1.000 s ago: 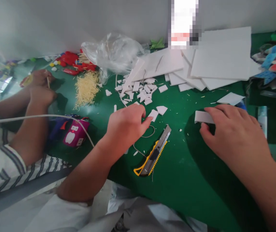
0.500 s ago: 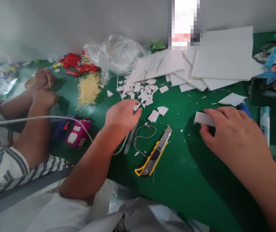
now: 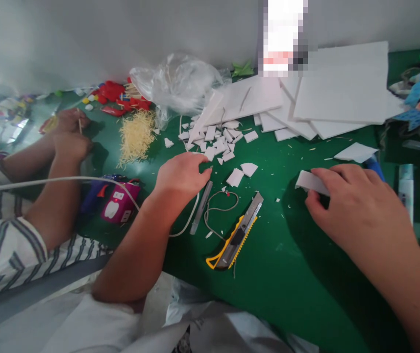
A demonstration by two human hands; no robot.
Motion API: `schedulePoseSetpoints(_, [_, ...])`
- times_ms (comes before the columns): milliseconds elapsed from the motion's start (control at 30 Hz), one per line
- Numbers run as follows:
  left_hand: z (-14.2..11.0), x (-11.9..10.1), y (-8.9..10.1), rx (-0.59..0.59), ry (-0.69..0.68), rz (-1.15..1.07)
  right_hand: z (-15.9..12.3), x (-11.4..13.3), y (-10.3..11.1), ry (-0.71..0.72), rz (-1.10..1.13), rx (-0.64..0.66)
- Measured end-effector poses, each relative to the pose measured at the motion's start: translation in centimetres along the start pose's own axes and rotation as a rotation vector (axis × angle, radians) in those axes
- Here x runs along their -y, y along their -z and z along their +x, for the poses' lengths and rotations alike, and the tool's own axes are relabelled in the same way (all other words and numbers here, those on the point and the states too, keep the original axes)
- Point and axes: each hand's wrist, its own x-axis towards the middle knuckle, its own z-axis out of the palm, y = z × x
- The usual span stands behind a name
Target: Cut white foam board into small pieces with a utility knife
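Observation:
My left hand [image 3: 182, 176] is beside a heap of small white foam board scraps [image 3: 228, 135], its thumb and forefinger apart with nothing between them. One scrap [image 3: 210, 153] lies right at its fingertips. Between thumb and fingers, my right hand [image 3: 362, 203] grips a white foam block [image 3: 310, 182] above the green table [image 3: 286, 274]. A yellow-and-grey utility knife [image 3: 235, 235] lies between the hands, blade pointing away. Left of the knife are a grey strip [image 3: 201, 208] and a thin looped cord [image 3: 220, 208]. Two larger scraps [image 3: 235, 177] rest just beyond it.
Large white foam sheets [image 3: 342, 83] are stacked at the back right. A clear plastic bag [image 3: 180, 83] and a pile of thin wooden sticks [image 3: 136, 135] sit further left. A purple power socket block [image 3: 120, 202] with a white cable is near a co-worker's hands [image 3: 72, 132].
The scrap between my left thumb and forefinger has been let go onto the heap, and the fingers have drawn slightly back left. My right hand still holds the foam block.

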Motion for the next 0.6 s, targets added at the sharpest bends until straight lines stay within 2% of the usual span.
schedulePoseSetpoints(200, [0.2,0.3,-0.5,-0.101,-0.008,-0.055,0.0,0.1,-0.1,-0.015,-0.005,-0.004])
schedulePoseSetpoints(400, [0.2,0.5,-0.7,-0.086,0.002,-0.039,0.0,0.2,-0.1,-0.019,-0.018,0.01])
schedulePoseSetpoints(600, [0.7,0.2,-1.2,-0.155,-0.074,-0.106,0.0,0.2,-0.1,-0.02,0.002,-0.009])
